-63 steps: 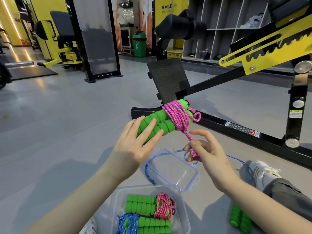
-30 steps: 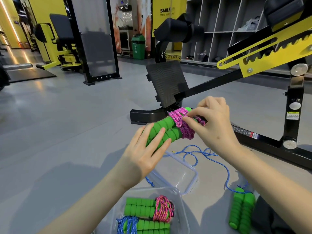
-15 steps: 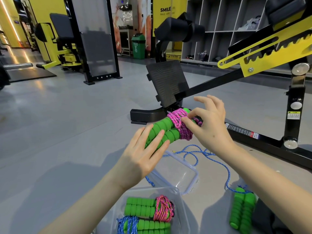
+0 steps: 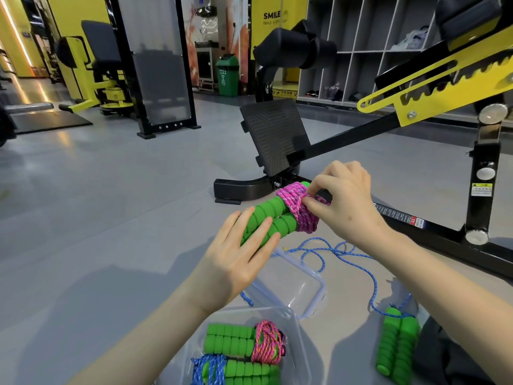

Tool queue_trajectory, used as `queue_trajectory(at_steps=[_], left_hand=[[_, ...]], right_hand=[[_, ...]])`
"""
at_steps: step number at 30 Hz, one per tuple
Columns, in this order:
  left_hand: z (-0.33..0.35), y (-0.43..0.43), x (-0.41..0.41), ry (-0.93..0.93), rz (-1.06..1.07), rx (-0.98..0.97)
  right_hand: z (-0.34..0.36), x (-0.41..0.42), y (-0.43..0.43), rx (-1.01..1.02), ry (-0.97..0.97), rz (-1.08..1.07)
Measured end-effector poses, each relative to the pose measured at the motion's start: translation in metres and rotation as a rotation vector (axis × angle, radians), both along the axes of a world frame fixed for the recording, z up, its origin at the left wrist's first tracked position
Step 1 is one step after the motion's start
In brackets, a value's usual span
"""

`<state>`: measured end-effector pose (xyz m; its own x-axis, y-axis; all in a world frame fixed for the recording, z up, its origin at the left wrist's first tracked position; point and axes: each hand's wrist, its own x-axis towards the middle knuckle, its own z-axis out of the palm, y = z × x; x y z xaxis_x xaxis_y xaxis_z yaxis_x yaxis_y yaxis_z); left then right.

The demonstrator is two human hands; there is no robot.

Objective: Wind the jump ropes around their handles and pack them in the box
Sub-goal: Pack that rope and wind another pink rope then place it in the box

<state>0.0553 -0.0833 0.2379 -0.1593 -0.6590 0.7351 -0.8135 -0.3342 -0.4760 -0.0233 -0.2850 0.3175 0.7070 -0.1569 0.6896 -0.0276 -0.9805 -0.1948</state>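
Observation:
My left hand (image 4: 238, 262) grips a pair of green foam handles (image 4: 270, 220) held above the floor. Pink rope (image 4: 298, 211) is wound around their far end, and my right hand (image 4: 341, 201) pinches that winding with thumb and fingers. Below, a clear plastic box (image 4: 301, 354) holds two wound ropes: a pink one (image 4: 268, 341) and a blue one (image 4: 212, 369), both on green handles. A loose blue rope (image 4: 344, 254) trails across the floor to its green handles (image 4: 397, 345) at the lower right.
The clear box lid (image 4: 297, 284) lies on the grey floor between the box and my hands. A black and yellow gym machine (image 4: 402, 120) stands right behind, its base bar running along the floor on the right. A dark trouser leg shows at the bottom right corner.
My right hand came up from below the handles, brought the pink rope's loose end onto the winding, and now pinches it there. The left hand has kept its hold.

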Motion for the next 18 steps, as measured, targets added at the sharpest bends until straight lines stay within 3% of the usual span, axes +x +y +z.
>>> queue_trajectory(at_steps=[11,18], left_hand=[[0.004,0.005,0.000,-0.008,0.013,0.010],[0.009,0.003,-0.003,-0.009,-0.002,0.014]], right_hand=[[0.017,-0.010,0.000,0.452,0.205,0.232],[0.019,-0.012,0.007,0.314,0.078,0.055]])
